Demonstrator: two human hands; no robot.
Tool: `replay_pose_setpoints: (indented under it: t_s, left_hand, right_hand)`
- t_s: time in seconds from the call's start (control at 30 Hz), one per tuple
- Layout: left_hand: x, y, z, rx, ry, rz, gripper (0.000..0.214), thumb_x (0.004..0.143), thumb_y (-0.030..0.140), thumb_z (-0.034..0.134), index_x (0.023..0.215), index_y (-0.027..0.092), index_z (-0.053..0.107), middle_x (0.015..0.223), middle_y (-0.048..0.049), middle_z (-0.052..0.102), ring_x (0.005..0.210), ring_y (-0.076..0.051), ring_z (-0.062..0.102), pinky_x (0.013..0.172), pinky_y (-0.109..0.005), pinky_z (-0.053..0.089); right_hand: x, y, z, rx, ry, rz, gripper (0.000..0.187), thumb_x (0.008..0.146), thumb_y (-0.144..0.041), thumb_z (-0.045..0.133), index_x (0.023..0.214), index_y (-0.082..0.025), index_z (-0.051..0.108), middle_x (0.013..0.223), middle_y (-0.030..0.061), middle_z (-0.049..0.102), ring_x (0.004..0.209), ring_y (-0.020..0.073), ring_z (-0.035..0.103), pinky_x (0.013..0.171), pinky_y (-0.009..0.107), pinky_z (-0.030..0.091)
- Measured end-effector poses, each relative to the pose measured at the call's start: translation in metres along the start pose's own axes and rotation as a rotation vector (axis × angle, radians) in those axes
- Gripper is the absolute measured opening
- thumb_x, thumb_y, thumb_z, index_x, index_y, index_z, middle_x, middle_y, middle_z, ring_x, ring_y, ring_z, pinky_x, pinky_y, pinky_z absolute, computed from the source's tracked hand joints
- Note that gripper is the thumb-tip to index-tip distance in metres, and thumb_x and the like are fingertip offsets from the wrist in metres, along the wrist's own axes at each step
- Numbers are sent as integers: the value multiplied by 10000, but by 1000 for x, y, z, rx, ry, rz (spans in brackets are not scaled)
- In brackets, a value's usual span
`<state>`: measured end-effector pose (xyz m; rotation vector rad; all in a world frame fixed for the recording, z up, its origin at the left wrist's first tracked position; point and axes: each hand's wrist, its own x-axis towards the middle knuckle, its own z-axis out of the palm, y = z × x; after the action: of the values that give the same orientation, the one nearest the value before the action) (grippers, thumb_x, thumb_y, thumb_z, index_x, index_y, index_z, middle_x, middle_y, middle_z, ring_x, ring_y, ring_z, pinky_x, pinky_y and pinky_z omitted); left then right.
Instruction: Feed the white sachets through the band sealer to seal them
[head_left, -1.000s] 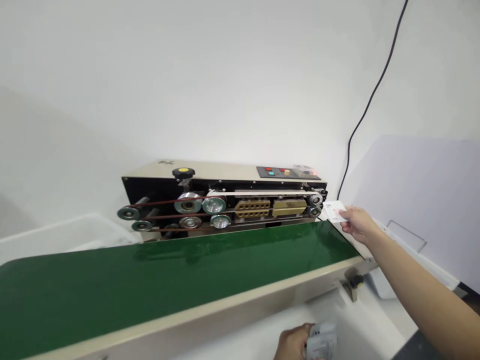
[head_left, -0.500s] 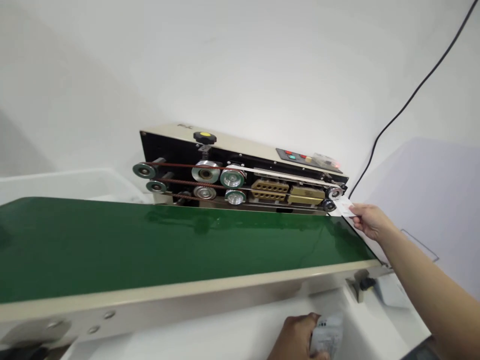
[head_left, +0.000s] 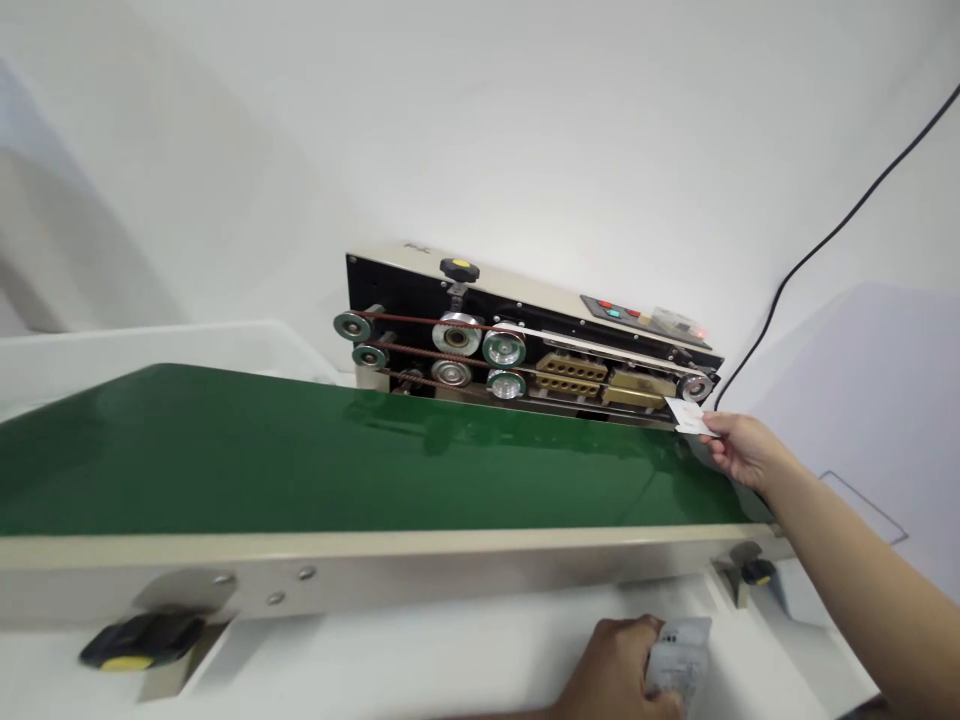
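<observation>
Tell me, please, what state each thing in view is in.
Right hand: pinching upper packet
Upper packet: flat, held at one end
Left hand: gripping lower packet
Lower packet: held; single or several, unclear
Red light: glowing
Cord: hanging in a curve
Brown belts: stretched taut
Green belt: flat; motion unclear

Conveyor belt (head_left: 360, 460): plain dark green; side rail (head_left: 525, 541), cream. Sealing machine (head_left: 525, 287): cream top, black front. Drive belts (head_left: 416, 319): red-brown. Perforated block (head_left: 571, 374): brass-gold, dark round holes in rows. Control panel (head_left: 628, 321): dark grey, red and green buttons (head_left: 606, 304). Top knob (head_left: 459, 270): black, yellow centre. Flat packet (head_left: 688, 416): white, faint reddish print. Crumpled packet (head_left: 679, 660): pale grey, dark print. Cable (head_left: 862, 198): black.
</observation>
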<state>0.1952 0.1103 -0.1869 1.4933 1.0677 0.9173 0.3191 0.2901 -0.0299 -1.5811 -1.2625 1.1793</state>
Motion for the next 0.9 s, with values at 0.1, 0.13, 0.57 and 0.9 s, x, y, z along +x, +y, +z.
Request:
replay_pose_setpoints:
  t_s: [0.1,0.13,0.57,0.9]
  left_hand:
    - [0,3,0,32,-7,7,185,600,146,524,751,142,632,654,1,564,601,-136,505,492,-200,331]
    - [-1,3,0,37,-12,5,196,600,148,523,760,140,636,674,-9,579,616,-144,516,499,-202,340]
    - [6,-19,3,30,-16,209,284,665,263,622,925,154,660,800,-25,650,708,-165,554,659,-204,401]
    - [-6,6,7,19,72,67,298,668,127,560,953,169,638,875,3,662,766,-145,567,735,-224,431]
  right_hand:
    - [-3,-3,2,-62,3,-34,84,847,-147,468,900,-123,530,486,-16,498,327,62,389,306,146,345]
    - [-7,-3,0,-123,30,-74,131,843,-179,489,957,-128,531,500,-11,514,344,77,413,320,165,355]
    - [-132,158,-14,-460,-5,-621,297,731,-524,561,745,-245,661,693,39,632,568,176,553,540,270,437]
    - [-122,166,-27,-39,-37,-124,252,647,-407,649,623,-163,591,592,1,551,539,121,493,514,241,431]
